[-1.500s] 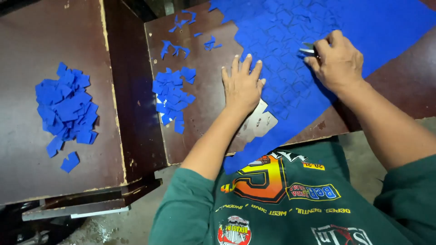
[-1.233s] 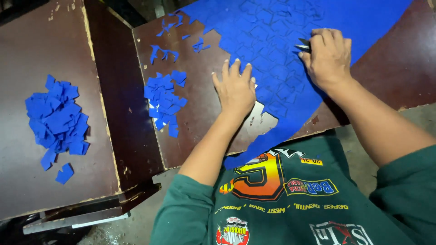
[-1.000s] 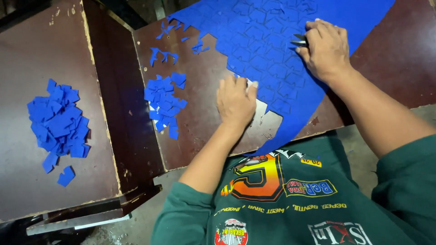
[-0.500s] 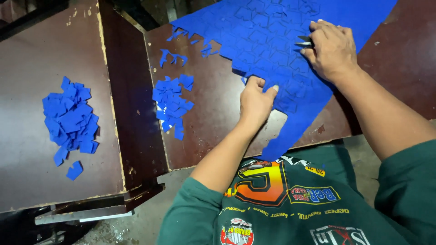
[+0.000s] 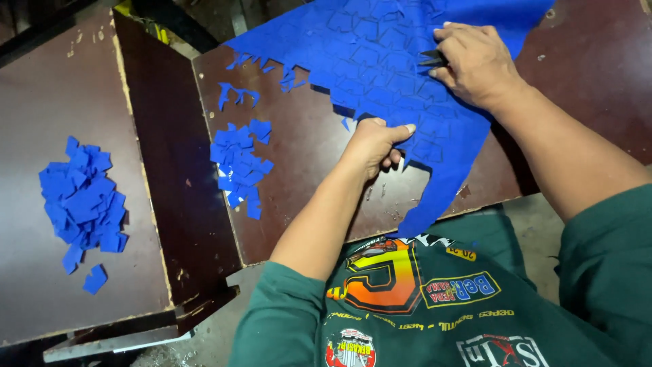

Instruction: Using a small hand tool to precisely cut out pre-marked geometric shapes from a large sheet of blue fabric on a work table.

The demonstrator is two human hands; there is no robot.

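Brown worktop (image 5: 305,177) bears a scored blue sheet (image 5: 380,54), its ragged edge pinched by the closed left hand (image 5: 377,146).

Sheet: blue sheet (image 5: 380,47), thin and flexible, scored into many small shapes, lying flat on the dark brown table.
Edge: near-left edge ragged and notched, pinched up slightly.
Tail: 1 narrow strip reaching the table's front edge.

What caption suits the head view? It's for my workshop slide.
Left hand grips the blue sheet edge; right hand presses it, with blue cut pieces piled nearby.
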